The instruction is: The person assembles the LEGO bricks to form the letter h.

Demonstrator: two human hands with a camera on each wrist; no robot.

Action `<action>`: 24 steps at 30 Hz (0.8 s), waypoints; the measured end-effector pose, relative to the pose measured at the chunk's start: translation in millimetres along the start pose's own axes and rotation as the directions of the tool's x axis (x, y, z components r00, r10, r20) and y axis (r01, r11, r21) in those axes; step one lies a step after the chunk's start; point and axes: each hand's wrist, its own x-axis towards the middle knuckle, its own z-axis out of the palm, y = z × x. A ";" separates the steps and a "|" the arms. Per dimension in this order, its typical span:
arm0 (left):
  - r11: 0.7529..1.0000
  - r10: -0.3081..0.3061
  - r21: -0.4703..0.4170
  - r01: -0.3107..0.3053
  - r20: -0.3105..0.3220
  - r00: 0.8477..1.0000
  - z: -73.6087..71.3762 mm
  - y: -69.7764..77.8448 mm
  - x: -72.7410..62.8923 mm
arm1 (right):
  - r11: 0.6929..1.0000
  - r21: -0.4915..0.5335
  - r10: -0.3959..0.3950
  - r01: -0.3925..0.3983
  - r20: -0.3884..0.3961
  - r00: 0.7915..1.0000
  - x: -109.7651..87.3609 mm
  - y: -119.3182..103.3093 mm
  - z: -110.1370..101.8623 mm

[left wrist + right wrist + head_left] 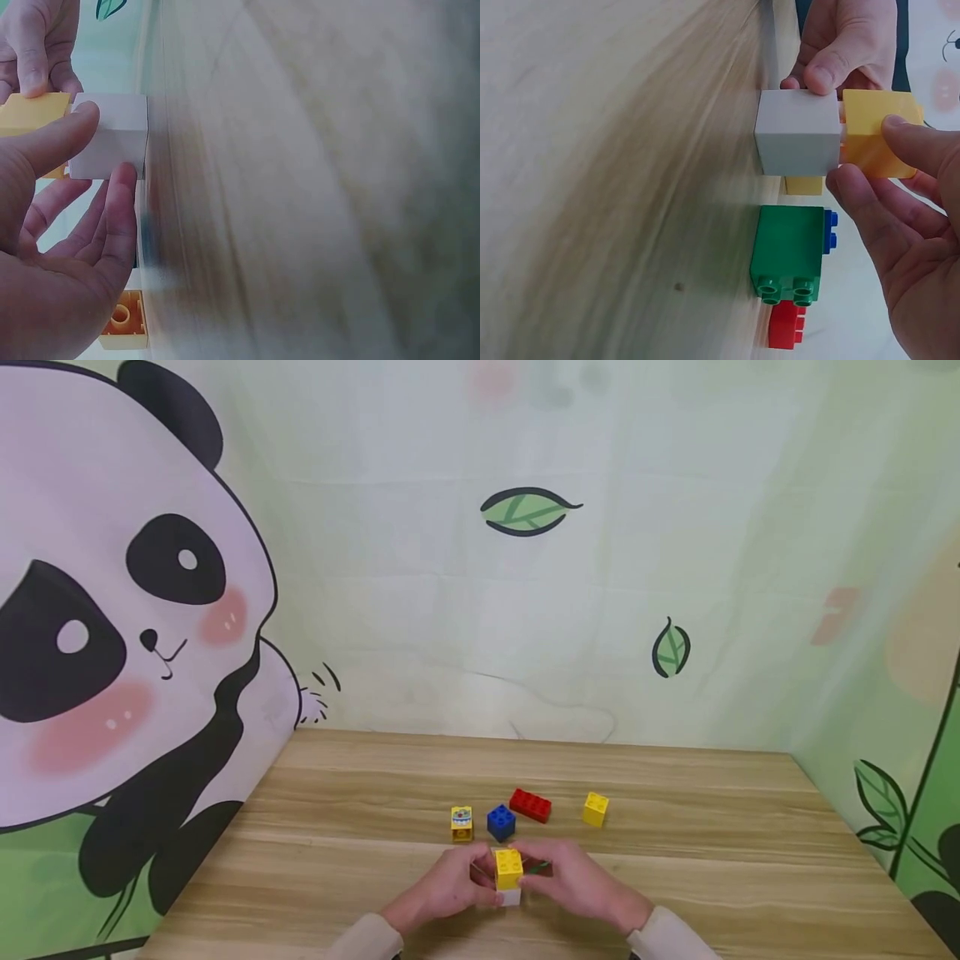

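Note:
Low over the front of the table, a white toy brick (510,897) is held between thumb and fingers of my left hand (450,881). My right hand (576,881) pinches a yellow brick (508,868) directly on top of it. Seen from the right wrist, a narrow gap with studs showing separates the yellow brick (870,142) from the white brick (796,142). Beyond them stands a green brick (787,244), its studs facing sideways; in the head view my right hand mostly hides it.
Behind the hands lie a yellow brick with a printed picture (461,823), a blue brick (501,822), a long red brick (530,806) and another yellow brick (596,809). A panda-printed cloth (420,610) hangs along the back of the wooden table (712,827).

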 end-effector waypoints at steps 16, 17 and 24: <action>1.000 0.015 0.014 -0.015 -0.007 1.000 -0.2 0.1 1.1 | 0.997 -0.067 0.050 -0.049 0.019 0.999 1.8 -3.7 -2.5; 1.000 0.012 0.013 -0.012 -0.008 1.000 -0.3 0.3 1.0 | 0.996 -0.068 0.051 -0.050 0.018 0.999 1.9 -3.7 -2.5; 1.000 0.000 0.028 0.000 -0.011 1.000 0.3 0.9 0.9 | 0.995 -0.086 0.054 -0.052 0.030 0.998 1.0 -5.6 -2.9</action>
